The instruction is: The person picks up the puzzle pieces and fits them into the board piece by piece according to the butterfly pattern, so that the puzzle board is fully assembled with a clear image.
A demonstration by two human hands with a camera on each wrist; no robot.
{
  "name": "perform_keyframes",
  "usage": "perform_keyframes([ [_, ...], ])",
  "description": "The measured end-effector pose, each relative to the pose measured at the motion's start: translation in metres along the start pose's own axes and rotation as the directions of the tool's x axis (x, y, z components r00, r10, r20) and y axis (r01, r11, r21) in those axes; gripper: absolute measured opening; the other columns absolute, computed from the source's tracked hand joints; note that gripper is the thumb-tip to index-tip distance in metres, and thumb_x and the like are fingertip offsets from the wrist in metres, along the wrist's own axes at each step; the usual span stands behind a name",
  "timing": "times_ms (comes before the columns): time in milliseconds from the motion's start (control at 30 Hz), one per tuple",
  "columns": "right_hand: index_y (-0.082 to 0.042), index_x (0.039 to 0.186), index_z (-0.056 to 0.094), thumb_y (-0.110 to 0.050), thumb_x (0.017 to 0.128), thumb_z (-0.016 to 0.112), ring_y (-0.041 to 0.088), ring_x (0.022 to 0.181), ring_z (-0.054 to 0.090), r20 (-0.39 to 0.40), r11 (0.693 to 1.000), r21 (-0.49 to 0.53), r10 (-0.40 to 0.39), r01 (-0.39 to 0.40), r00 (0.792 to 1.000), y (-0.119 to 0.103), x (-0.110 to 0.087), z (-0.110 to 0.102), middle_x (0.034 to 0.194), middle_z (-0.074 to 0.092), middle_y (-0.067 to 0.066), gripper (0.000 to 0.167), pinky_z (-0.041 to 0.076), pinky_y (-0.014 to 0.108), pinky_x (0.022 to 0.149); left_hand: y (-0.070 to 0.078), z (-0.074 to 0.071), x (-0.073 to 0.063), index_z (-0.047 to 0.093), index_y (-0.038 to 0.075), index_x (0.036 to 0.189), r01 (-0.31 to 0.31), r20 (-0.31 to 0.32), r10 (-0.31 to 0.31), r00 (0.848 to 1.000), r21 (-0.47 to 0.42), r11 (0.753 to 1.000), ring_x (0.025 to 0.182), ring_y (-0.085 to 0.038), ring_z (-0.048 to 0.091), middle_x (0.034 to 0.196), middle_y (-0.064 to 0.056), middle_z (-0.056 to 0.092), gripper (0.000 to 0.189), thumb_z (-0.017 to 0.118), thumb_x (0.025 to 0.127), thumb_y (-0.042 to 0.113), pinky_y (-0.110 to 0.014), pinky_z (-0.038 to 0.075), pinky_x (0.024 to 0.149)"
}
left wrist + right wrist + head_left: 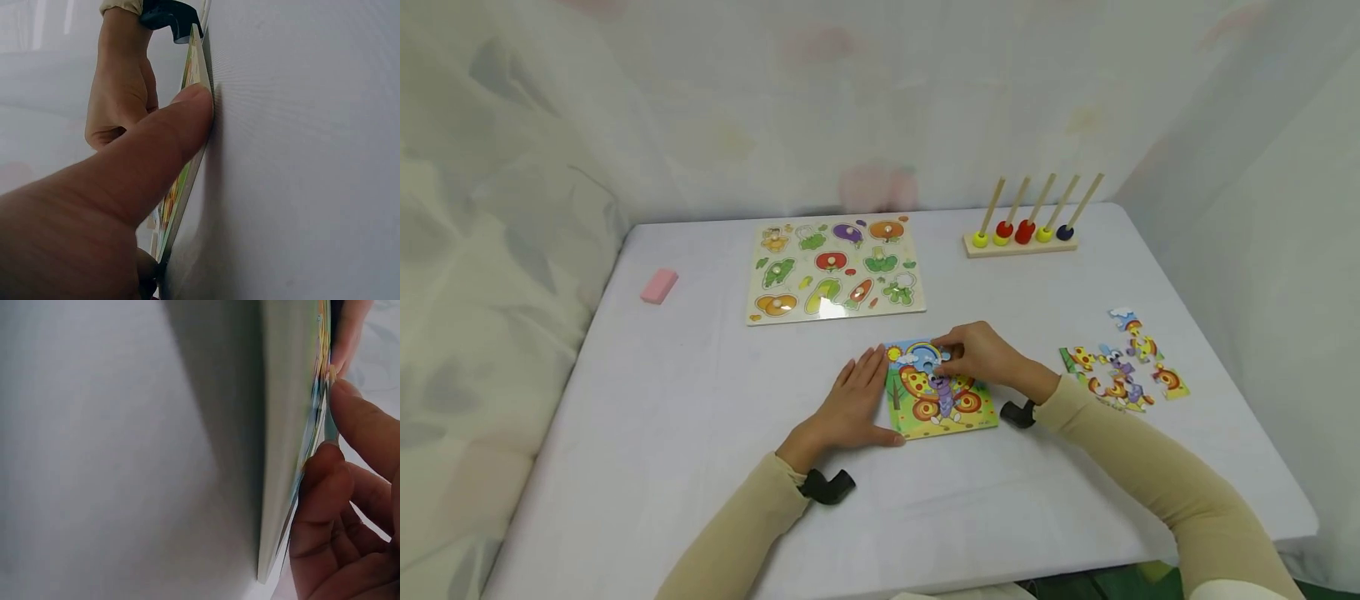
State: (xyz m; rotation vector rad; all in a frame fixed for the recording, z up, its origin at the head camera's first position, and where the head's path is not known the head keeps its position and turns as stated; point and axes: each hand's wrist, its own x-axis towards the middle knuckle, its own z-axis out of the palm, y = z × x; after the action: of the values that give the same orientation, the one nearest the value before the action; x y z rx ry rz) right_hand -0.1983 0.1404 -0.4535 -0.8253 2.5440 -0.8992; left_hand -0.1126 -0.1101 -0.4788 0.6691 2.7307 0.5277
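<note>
A square butterfly jigsaw puzzle (951,423) lies on the white table in front of the person. The left hand (850,410) rests against its left side with straight fingers, its thumb touching the near left corner. In the left wrist view, the thumb (156,140) lies along the board's edge. At the board's far right part, the right hand (988,357) pinches a puzzle piece (330,422) between thumb and fingers. That piece is tilted up from the board, its face seen almost edge-on in the right wrist view. The right fingers hide part of the picture's upper right.
Several loose puzzle pieces (1126,385) lie to the right. Behind the puzzle is a vegetable peg board (808,314). A wooden bead stacker (1026,248) with upright rods stands at the back right. A pink block (658,286) lies at the far left.
</note>
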Motion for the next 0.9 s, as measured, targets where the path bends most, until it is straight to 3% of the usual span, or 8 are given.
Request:
perform_keyframes([
  [500, -0.006, 0.114, 0.071, -0.028, 0.077, 0.081, 0.012, 0.068, 0.05, -0.02, 0.999, -0.041, 0.035, -0.036, 0.999, 0.0035, 0.0004, 0.0007, 0.076, 0.063, 0.0, 0.045, 0.041, 0.022, 0.059, 0.0006, 0.001, 0.0005, 0.004, 0.004, 0.154, 0.012, 0.005, -0.012, 1.0, 0.003, 1.0, 0.151, -0.024, -0.004, 0.163, -0.009, -0.002, 0.126, 0.072, 0.069, 0.068, -0.049, 0.003, 0.121],
  [900, -0.01, 0.116, 0.071, -0.03, 0.075, 0.083, 0.01, 0.064, 0.05, 0.01, 0.996, -0.064, 0.059, -0.058, 0.998, 0.0003, 0.0055, -0.0038, 0.073, 0.065, -0.002, 0.047, 0.04, 0.022, 0.056, 0.0018, -0.0004, -0.0002, 0.004, 0.004, 0.154, 0.015, 0.005, -0.015, 1.0, 0.014, 1.0, 0.151, -0.024, -0.003, 0.163, -0.009, -0.002, 0.126, 0.071, 0.069, 0.068, -0.048, 0.003, 0.121],
])
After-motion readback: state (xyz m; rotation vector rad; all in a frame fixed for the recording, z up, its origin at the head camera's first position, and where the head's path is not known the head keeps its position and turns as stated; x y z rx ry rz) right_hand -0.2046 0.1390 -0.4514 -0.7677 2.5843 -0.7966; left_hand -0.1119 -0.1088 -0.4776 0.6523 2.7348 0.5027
